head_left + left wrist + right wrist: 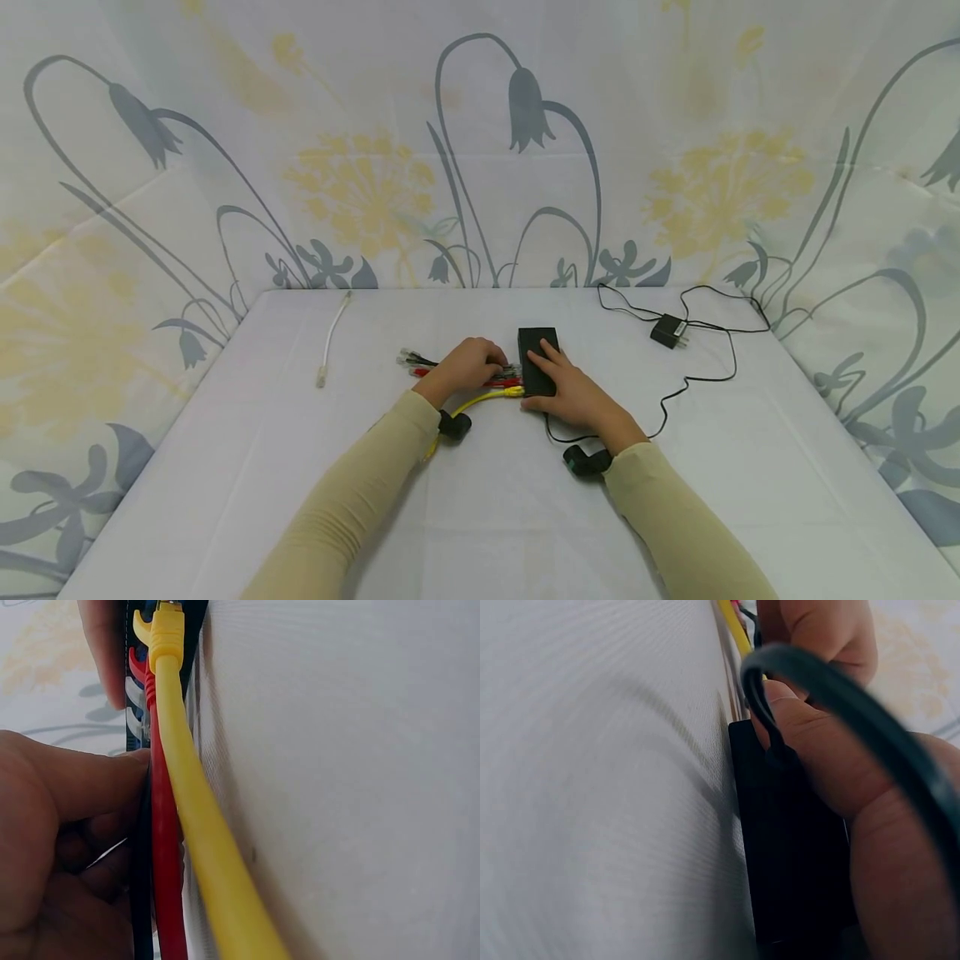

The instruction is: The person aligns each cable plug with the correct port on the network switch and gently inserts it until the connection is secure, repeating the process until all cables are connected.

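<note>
A black network switch (537, 337) lies on the white table, with several network cables in its left side. My right hand (576, 393) holds the switch, fingers spread over its top and thumb at its near edge. Close to the ports, my left hand (469, 363) pinches a network cable; which one is partly hidden by the fingers. In the left wrist view a black cable (141, 892) runs against that hand, beside a red cable (166, 892). Nearest the person, a yellow cable (196, 817) is plugged in and bends back under the left wrist.
A short white cable (328, 340) lies apart on the left. Loose cable ends (411, 358) stick out beyond the left hand. On the right lies a black power adapter (666, 331), its thin cord (686, 380) winding toward the switch. A patterned curtain (480, 167) hangs behind the table.
</note>
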Action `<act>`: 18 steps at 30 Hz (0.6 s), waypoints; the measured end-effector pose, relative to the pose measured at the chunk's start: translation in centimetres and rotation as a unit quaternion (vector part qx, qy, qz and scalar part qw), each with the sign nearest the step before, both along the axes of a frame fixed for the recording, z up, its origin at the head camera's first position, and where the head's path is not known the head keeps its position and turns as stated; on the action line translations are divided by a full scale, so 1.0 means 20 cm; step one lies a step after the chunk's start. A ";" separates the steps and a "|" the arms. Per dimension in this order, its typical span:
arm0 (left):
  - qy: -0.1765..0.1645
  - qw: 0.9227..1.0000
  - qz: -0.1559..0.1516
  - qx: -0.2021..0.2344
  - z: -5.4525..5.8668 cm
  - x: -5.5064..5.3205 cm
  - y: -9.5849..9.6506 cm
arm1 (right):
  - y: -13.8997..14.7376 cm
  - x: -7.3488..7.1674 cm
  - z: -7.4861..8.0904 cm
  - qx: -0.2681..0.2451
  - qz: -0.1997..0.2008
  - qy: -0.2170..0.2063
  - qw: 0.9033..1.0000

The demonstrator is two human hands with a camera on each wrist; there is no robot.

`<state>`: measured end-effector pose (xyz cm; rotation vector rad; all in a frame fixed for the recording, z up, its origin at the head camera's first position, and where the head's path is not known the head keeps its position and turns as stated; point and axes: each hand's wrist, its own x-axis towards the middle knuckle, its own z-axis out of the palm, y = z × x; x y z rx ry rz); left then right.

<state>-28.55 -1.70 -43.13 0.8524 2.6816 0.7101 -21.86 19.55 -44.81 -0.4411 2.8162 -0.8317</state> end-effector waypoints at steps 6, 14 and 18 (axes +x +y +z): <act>-0.009 1.000 0.006 -0.004 0.01 0.00 0.01 | 0.00 0.01 0.01 0.001 0.004 0.001 1.000; -0.002 1.000 -0.004 -0.002 0.00 -0.01 0.01 | -0.01 0.01 0.01 -0.003 0.006 0.003 1.000; -0.002 1.000 -0.004 -0.001 -0.01 -0.02 0.01 | -0.01 0.01 0.01 0.003 0.007 0.004 1.000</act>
